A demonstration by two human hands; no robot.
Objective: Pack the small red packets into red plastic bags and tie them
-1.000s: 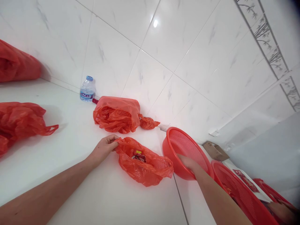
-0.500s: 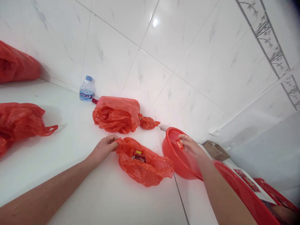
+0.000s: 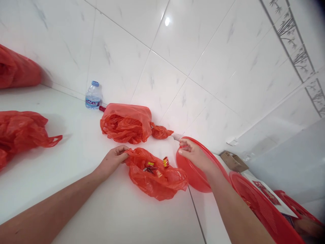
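My left hand (image 3: 113, 160) pinches the left edge of an open red plastic bag (image 3: 152, 183) lying on the white counter (image 3: 76, 189). Small red and yellow packets (image 3: 151, 166) lie inside the bag. One small red packet (image 3: 166, 162) is at the bag's mouth, just left of my right hand. My right hand (image 3: 194, 155) hovers over the left rim of a red mesh basket (image 3: 195, 178), fingers loosely apart and nothing in them.
A fuller red bag (image 3: 125, 122) lies behind by the tiled wall, with a small water bottle (image 3: 93, 96) to its left. More red bags (image 3: 20, 130) sit far left. Further red baskets (image 3: 256, 203) and a small cardboard box (image 3: 233, 162) are on the right.
My right hand came up out of the basket holding a small red packet and moved left to the rim. The packet has left the hand and now sits at the bag's mouth.
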